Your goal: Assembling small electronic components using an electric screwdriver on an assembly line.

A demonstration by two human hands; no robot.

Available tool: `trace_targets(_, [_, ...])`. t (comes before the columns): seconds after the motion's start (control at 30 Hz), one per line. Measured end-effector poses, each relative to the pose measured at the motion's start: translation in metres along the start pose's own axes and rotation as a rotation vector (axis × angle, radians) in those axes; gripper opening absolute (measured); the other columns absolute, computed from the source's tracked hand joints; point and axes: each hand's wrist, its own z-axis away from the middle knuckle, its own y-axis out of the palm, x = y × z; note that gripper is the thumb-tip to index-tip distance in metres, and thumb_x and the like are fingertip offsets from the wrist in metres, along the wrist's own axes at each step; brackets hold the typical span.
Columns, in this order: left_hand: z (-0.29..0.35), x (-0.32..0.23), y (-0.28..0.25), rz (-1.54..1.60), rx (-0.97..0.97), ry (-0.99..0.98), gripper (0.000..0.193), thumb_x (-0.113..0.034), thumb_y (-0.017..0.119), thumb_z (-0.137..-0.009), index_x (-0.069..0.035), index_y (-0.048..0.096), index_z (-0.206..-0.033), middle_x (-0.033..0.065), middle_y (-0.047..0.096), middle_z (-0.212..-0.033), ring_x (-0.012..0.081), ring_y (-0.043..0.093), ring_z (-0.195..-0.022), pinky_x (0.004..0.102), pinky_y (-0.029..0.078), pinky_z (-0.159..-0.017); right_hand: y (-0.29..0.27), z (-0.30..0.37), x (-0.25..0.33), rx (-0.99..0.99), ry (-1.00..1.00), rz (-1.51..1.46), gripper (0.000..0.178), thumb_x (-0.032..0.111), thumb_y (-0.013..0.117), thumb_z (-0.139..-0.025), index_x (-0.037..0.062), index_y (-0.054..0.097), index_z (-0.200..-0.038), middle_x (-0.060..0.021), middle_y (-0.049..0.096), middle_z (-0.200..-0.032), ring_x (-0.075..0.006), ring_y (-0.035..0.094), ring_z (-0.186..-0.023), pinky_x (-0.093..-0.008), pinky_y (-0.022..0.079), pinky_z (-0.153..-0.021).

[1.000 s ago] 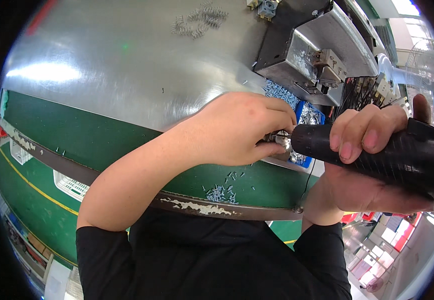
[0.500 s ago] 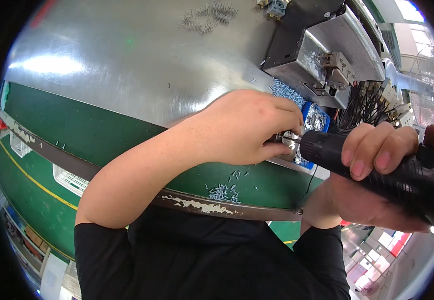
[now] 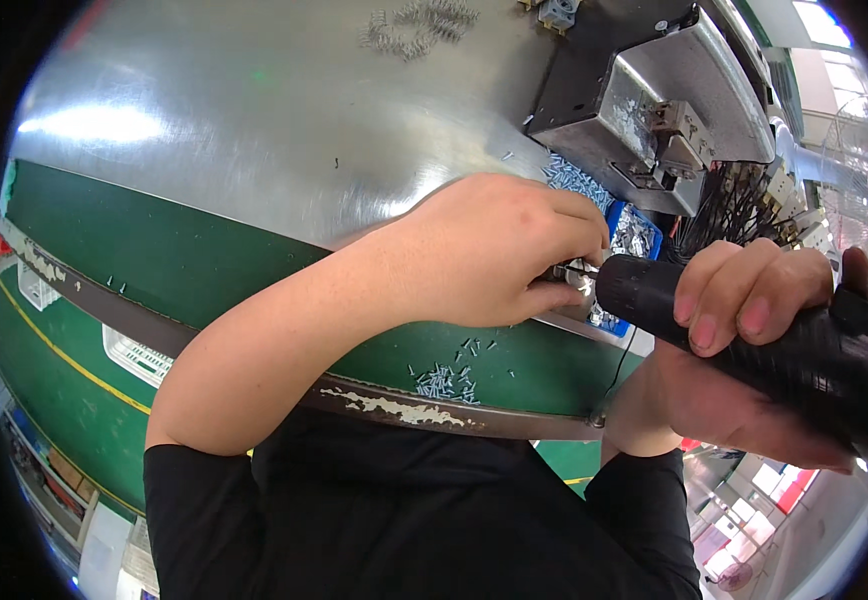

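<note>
My right hand is wrapped round a thick black electric screwdriver, which points left. The tool's thin bit reaches to the fingertips of my left hand. Those fingers are closed in a pinch around a small part, mostly hidden by the hand, whose kind I cannot make out. Just behind the fingertips stands a blue tray of small shiny metal pieces. A heap of small silvery screws lies beyond my left hand, beside the tray.
More loose screws lie on the green strip near the table's front edge. A metal fixture stands at the back right, with black wires beside it. Several small springs rest on the steel tabletop at the back.
The screwdriver has shifted slightly left, and less of its bit shows between the tool and my left fingers. My left hand keeps nearly the same place and grip.
</note>
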Motion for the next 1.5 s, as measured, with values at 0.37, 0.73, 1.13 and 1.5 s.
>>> trace_targets(0.37, [0.003, -0.001, 0.0, -0.022, -0.013, 0.0, 0.035, -0.013, 0.08, -0.076, -0.006, 0.071, -0.109, 0.0061, 0.072, -0.116, 0.0317, 0.071, -0.097, 0.0417, 0.057, -0.082, 0.018, 0.001, 0.002, -0.242, 0.108, -0.078, 0.11, 0.081, 0.067, -0.083, -0.0033, 0.038, -0.147, -0.0076, 0.055, -0.089, -0.0182, 0.058, -0.067, -0.0362, 0.049, -0.065])
trace_targets(0.73, [0.002, -0.001, 0.003, 0.006, -0.065, 0.035, 0.03, -0.015, 0.081, -0.077, -0.006, 0.073, -0.105, 0.0047, 0.073, -0.117, 0.0309, 0.071, -0.098, 0.041, 0.057, -0.082, -0.007, -0.011, 0.013, 0.049, 0.13, 0.202, 0.119, 0.085, 0.064, -0.083, -0.0054, 0.031, -0.153, -0.005, 0.053, -0.088, -0.0134, 0.053, -0.061, -0.0306, 0.045, -0.054])
trace_targets(1.13, [0.0, -0.002, -0.001, 0.026, -0.019, -0.026, 0.033, -0.012, 0.081, -0.075, -0.005, 0.073, -0.107, 0.0058, 0.073, -0.118, 0.0315, 0.071, -0.1, 0.0413, 0.057, -0.082, 0.009, -0.002, -0.003, -0.185, 0.015, -0.025, 0.117, 0.084, 0.064, -0.084, -0.0043, 0.033, -0.153, -0.0052, 0.052, -0.089, -0.014, 0.054, -0.062, -0.0306, 0.045, -0.054])
trace_targets(1.5, [0.001, 0.001, -0.001, 0.025, -0.016, -0.048, 0.037, -0.015, 0.083, -0.074, -0.004, 0.071, -0.108, 0.0093, 0.072, -0.119, 0.0328, 0.07, -0.105, 0.0421, 0.057, -0.087, 0.013, 0.003, 0.003, -0.232, 0.019, -0.09, 0.127, 0.078, 0.072, -0.082, -0.0024, 0.015, -0.162, -0.0128, 0.058, -0.093, -0.0251, 0.061, -0.065, -0.0428, 0.053, -0.059])
